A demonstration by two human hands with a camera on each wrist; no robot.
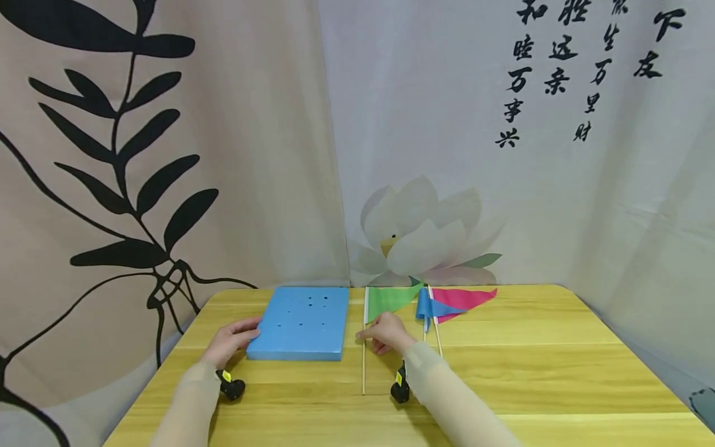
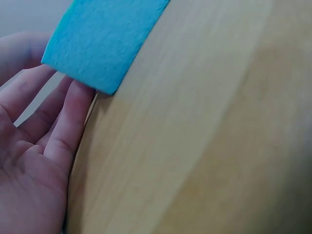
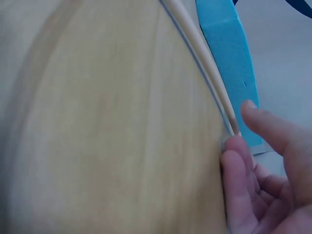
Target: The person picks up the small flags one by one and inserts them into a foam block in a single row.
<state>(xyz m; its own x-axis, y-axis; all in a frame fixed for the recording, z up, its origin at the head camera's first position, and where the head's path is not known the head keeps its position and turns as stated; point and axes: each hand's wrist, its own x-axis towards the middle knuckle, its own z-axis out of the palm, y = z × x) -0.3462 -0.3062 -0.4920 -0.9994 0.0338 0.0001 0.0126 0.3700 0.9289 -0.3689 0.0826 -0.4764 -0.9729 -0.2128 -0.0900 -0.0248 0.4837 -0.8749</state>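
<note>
A flat blue board (image 1: 304,341) with several small holes lies left of the table's middle. My left hand (image 1: 229,340) rests against its left side, fingers nearly straight; the left wrist view shows them touching the board's corner (image 2: 102,53). My right hand (image 1: 391,333) is at the stick (image 1: 364,375) of a green triangular flag (image 1: 387,300). In the right wrist view, fingertips touch the stick (image 3: 207,61) where it lies low along the tabletop, while the thumb (image 3: 265,124) stays apart from it. The blue board (image 3: 229,53) appears beyond.
Right of the green flag, a blue flag (image 1: 424,305) and a pink flag (image 1: 469,299) lie overlapping, their sticks partly hidden by my right arm. The wooden table (image 1: 558,366) ends at a printed curtain (image 1: 274,155) behind. A black wrist camera (image 1: 400,390) sits on each wrist.
</note>
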